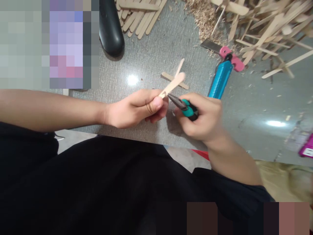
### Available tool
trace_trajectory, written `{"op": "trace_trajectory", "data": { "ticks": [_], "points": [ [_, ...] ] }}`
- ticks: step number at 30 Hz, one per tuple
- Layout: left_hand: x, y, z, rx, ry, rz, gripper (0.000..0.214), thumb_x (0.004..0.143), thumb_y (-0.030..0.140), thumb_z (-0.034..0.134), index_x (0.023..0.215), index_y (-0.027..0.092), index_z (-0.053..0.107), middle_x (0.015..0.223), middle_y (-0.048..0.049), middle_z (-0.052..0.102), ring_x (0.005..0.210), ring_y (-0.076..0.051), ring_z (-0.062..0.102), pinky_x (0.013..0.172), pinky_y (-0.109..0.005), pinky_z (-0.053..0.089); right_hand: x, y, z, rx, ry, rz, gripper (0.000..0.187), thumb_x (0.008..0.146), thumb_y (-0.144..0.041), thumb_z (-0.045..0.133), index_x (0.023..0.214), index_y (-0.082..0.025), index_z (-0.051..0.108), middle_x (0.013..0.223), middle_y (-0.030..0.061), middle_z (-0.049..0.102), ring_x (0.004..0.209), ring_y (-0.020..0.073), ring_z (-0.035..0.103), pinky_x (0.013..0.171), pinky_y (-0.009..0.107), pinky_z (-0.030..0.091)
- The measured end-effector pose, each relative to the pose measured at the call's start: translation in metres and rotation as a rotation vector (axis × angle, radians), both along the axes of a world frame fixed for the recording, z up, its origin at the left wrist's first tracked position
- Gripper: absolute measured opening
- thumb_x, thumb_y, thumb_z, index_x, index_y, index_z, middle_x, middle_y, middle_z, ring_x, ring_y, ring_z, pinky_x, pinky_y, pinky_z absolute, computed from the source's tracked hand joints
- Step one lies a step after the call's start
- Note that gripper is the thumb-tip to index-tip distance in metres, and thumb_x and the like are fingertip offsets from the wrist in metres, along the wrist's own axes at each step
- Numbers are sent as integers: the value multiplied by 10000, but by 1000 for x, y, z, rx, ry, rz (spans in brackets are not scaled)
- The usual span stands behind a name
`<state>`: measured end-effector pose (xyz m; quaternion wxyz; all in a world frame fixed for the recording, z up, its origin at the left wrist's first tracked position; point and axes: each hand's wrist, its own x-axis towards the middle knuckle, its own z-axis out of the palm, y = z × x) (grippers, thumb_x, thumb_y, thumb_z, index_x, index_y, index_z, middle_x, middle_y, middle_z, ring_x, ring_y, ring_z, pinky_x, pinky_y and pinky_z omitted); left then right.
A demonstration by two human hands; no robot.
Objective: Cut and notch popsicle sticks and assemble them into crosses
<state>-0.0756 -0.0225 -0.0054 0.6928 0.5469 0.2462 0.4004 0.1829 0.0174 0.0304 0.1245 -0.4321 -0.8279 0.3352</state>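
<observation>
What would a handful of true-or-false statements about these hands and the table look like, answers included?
1. The left hand grips a wooden stick. True.
2. The right hand holds scissors. False: it holds small pliers with teal grips.
3. The pliers' tip meets the stick's end by the left thumb. True.
4. The blue tool is in the left hand. False: it lies on the table, beyond the right hand.
5. No other sticks are about. False: a heap of sticks lies at the far right.
</observation>
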Motion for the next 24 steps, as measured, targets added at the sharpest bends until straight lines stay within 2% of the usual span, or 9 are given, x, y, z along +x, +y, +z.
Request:
{"op": "trace_trajectory", "data": {
  "ticks": [4,10,13,16,20,24],
  "points": [
    [-2,-1,-2,66,0,-60,533,1203,653,631,956,187,708,880,-56,703,760,-133,613,714,-272,542,0,-5,-8,43,35,21,124,839,-244,707,933,-318,677,821,23,736,712,250,675,695,421,495],
    [-5,3,5,-10,-29,-162,508,1150,647,743,934,187,757,896,-90,828,766,-145,666,770,-270,576,3,-5,-13,171,20,21,135,811,-289,720,935,-304,668,827,60,680,744,284,640,726,459,482],
    [-7,5,12,-139,-49,-246,485,1129,645,779,1013,178,839,882,-120,880,710,-163,692,700,-281,580,11,-2,-9,226,-90,57,122,918,-298,739,1038,-299,714,962,126,755,901,359,711,834,527,542],
    [-9,7,17,-272,-97,-322,430,1141,555,779,1009,159,880,891,-159,903,661,-181,734,670,-302,615,22,2,-10,305,-213,72,148,1061,-408,674,1136,-308,753,1062,164,792,1003,396,729,912,567,563],
    [-8,5,20,-413,-115,-324,456,1161,482,697,967,120,893,843,-186,891,602,-206,758,609,-323,641,28,9,-23,594,-77,69,214,1107,-458,628,1137,-291,759,949,114,732,893,338,689,793,487,462],
    [-6,1,20,-412,-73,-195,471,1157,513,737,933,122,873,811,-170,886,598,-193,781,551,-266,600,25,21,-31,904,32,130,142,1037,-376,640,1097,-271,715,848,33,669,742,239,598,667,396,371]
  ]
}}
